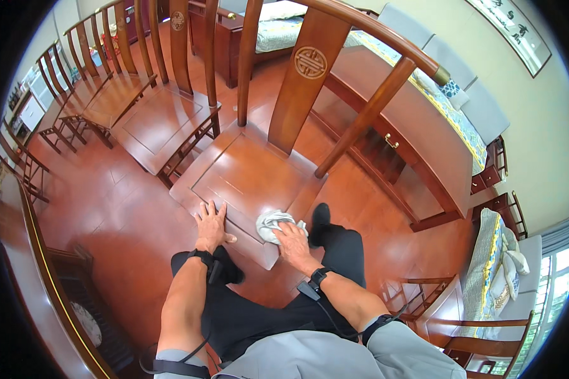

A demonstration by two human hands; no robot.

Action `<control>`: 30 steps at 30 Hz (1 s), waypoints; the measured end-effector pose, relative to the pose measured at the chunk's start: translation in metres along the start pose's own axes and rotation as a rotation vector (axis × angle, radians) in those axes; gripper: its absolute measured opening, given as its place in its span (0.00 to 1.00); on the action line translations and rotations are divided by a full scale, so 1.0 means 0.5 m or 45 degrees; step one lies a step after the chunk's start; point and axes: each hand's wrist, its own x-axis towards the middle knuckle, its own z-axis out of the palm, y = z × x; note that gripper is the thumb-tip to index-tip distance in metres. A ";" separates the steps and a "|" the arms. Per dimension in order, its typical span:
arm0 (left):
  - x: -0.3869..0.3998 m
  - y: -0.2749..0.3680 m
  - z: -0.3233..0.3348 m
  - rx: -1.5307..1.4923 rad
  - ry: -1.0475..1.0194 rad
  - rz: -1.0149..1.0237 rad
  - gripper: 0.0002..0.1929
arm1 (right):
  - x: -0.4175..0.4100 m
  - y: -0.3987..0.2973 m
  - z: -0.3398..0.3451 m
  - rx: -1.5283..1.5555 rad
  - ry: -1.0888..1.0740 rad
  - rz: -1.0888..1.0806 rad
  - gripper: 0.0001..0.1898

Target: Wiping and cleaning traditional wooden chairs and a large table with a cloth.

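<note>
Before me stands a polished wooden chair, its seat [251, 166] facing up and its backrest splat [303, 90] carved with a round emblem. My right hand [294, 244] presses a crumpled pale cloth [272, 225] onto the seat's near right corner. The palm side and part of the cloth are hidden beneath the fingers. On the seat's near left edge, my left hand [212, 227] rests flat with its fingers spread, holding nothing. Both wrists wear black straps.
A row of matching chairs [166, 123] runs off to the left. Behind the chair is a low wooden table [417, 142] with a brass handle, and past it a cushioned bench. Another chair [445, 308] stands at lower right. A dark wooden table edge [33, 246] curves along the left.
</note>
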 end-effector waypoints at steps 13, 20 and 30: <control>-0.095 0.010 0.083 -0.130 0.247 0.152 0.45 | 0.090 0.352 -0.126 0.697 0.521 0.979 0.06; -0.140 0.014 0.060 -0.486 0.175 -0.292 0.33 | 0.255 0.301 -0.604 1.268 0.892 0.540 0.16; -0.069 0.079 0.146 -1.713 -0.114 -0.857 0.33 | 0.398 0.292 -0.648 1.189 0.600 0.291 0.21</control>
